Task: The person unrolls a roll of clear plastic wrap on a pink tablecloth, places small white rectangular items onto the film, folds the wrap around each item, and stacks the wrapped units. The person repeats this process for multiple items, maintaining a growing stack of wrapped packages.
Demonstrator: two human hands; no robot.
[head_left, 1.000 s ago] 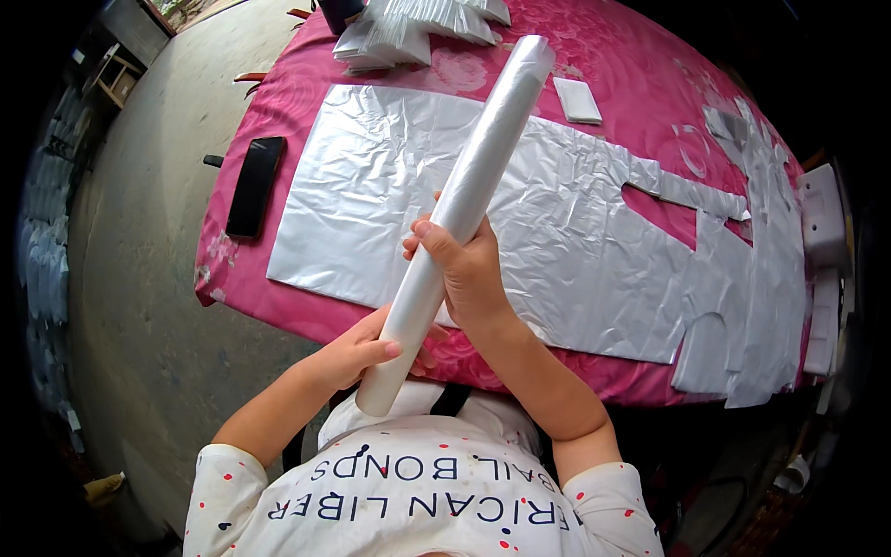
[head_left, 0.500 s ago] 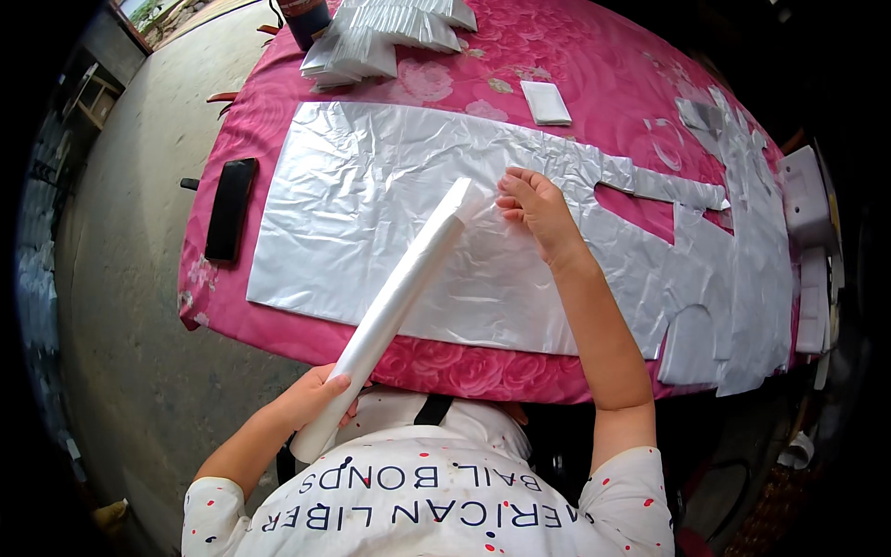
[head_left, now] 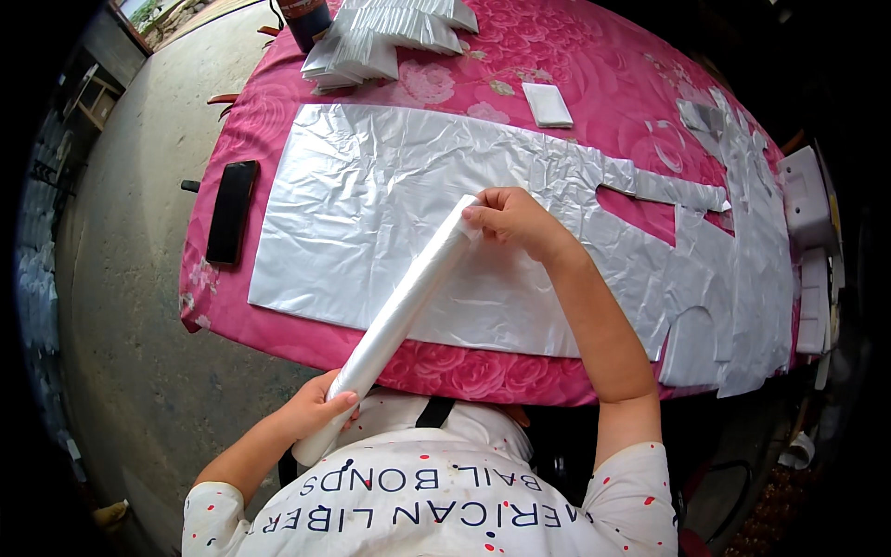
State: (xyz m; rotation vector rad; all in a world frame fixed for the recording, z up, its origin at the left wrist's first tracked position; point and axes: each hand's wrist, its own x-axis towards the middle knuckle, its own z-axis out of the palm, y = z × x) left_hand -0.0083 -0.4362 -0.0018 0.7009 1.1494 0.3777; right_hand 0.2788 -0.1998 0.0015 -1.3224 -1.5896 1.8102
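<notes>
A long tube-shaped roll of shiny whitish plastic film [head_left: 402,306] slants over the table's near edge, its lower end by my lap. My left hand [head_left: 320,406] is wrapped round that lower part, thumb on top. At the upper end, my right hand [head_left: 506,221] pinches the film's edge between thumb and fingertips. Beneath them, silvery-white plastic sheets [head_left: 325,223] lie flat and wrinkled across the table. Toward the right these sheets narrow to strap-like strips with a curved cut-out between them.
A pink flowered cloth [head_left: 464,371] covers the table. A black phone [head_left: 231,213] lies at its left edge. Folded plastic packets [head_left: 362,56] are heaped at the back beside a dark cup [head_left: 306,23]. One folded packet [head_left: 548,105] lies alone. White plastic containers [head_left: 809,200] stand at the right.
My right hand has come down and left, from just off the roll's upper end onto it, and its fingers have closed there. The roll's upper end has dipped slightly.
</notes>
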